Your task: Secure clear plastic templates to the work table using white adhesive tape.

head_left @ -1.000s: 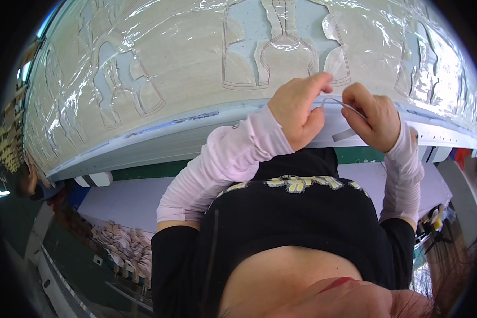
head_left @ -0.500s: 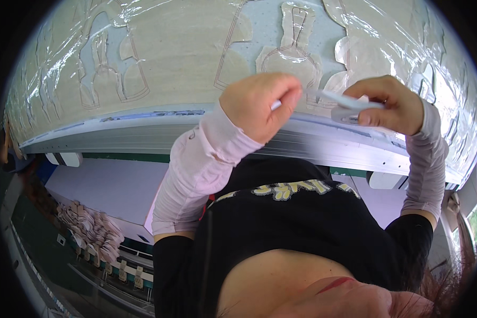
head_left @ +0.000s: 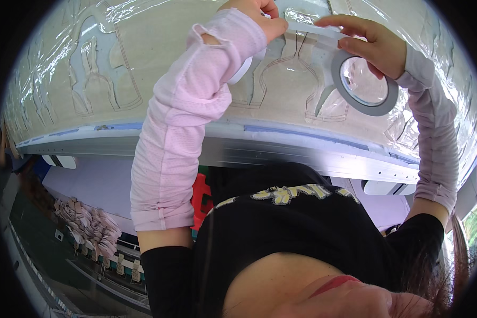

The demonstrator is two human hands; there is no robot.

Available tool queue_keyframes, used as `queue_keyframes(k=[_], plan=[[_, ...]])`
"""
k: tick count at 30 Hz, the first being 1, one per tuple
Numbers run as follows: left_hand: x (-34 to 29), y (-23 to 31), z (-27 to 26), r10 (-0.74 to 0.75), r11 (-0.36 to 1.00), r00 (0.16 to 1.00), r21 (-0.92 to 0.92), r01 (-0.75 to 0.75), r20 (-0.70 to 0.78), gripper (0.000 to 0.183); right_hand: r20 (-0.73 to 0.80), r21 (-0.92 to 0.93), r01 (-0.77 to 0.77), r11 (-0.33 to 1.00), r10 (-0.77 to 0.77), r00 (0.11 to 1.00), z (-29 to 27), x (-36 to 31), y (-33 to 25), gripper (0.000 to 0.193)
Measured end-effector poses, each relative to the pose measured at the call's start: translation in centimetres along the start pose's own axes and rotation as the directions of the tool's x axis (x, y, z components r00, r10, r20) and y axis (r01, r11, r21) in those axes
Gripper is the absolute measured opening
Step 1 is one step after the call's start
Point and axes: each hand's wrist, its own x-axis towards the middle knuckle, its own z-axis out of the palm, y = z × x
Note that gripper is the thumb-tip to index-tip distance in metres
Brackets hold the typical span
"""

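Over the film-covered counter [head_left: 302, 139], upper frame, the tape strip [head_left: 312, 30] is best kept taut, pinched by the left hand's [head_left: 267, 22] fingers, its roll [head_left: 373, 109] gripped by the right hand [head_left: 382, 46].

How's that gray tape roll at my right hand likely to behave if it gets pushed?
The gray tape roll would probably roll if stood on edge, since it's a round ring. It's likely light for its size, given the wide open centre. Its pulled-out strip looks thin, so it may go floppy when slack.
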Motion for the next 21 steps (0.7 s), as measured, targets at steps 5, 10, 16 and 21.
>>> queue_keyframes(k=[5,10,16,21], plan=[[0.2,1.4,0.6,-0.006,0.98,0.996,0.198,0.023,-0.086,0.016,-0.05,0.11,0.035,0.993,-0.03,0.998,1.2,0.1,0.5,0.046],[0.1,2.1,1.2,-0.006,0.951,0.997,0.307,0.031,-0.082,0.015,-0.034,0.01,0.126,0.992,-0.125,0.992,1.7,0.8,0.9,0.046],[0.1,2.4,1.7,0.017,0.936,0.995,0.352,0.018,-0.095,0.016,0.056,0.017,-0.034,0.999,0.033,0.998,1.5,0.8,1.1,0.048],[0.5,3.3,2.6,-0.121,0.849,0.988,0.506,0.152,-0.093,0.02,-0.031,-0.33,0.247,0.911,-0.272,0.962,2.3,2.4,1.3,0.052]])
